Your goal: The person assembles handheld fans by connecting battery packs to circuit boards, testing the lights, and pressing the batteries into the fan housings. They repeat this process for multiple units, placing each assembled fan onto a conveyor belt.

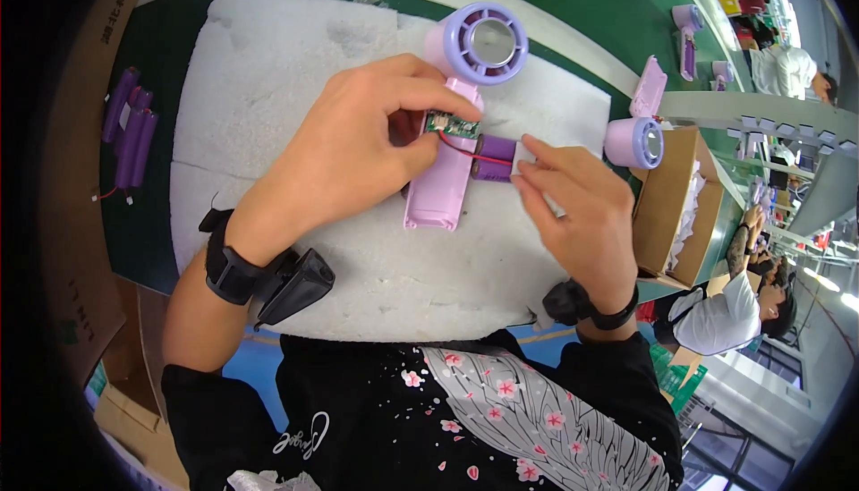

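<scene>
At the near side, a pale pink, trough-shaped plastic handle shell [436, 189] is laid open on a white foam mat [268, 88], its long axis run away from the body with a slight lean to the right. Just beyond its near end, a purple cylindrical battery pack [497, 146] is held crosswise at the shell's right edge, and this angle seems the relation that matters most: the pack's axis is turned left to right, across the shell's. By the right hand [586, 209], the nearer one, the pack's right end is pinched between fingertips and thumb, so the pack lies directly left of those fingers. From the left fingertips it lies to the right and slightly nearer the body. By the left hand [353, 129], thumb and forefinger are closed on a small green circuit board [461, 124] over the shell, from which a thin red wire [490, 159] is led across the pack. Farther off, a round lilac fan head [491, 41] is seen at the shell's far end
</scene>
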A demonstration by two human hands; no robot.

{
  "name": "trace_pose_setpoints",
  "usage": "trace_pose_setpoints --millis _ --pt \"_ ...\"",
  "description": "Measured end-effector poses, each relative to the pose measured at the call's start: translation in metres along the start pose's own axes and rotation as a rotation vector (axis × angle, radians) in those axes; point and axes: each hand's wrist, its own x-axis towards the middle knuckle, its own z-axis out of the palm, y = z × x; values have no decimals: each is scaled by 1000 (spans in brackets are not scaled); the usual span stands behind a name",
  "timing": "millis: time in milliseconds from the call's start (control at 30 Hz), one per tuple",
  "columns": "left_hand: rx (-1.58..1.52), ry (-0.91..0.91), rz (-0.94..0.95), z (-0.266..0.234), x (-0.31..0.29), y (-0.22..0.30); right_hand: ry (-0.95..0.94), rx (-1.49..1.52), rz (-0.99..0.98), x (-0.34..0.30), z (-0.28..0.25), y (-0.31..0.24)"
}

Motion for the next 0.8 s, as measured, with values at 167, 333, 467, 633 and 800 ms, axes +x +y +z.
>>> trace_pose_setpoints --millis 167,333,467,633,800 --pt "-7 -2 1 -2 -6 -2 32 -62 -28 0 10 -8" --pt "-17 51 48 1 -6 -6 1 -21 6 1 8 2" --pt "-8 32 34 -1 -4 -6 -1 38 1 1 7 3" --pt "8 -11 3 -4 -5 -6 -49 18 -51 2 3 4" --pt "18 -4 12 0 -3 -7 -61 -70 -87 -2 7 1"
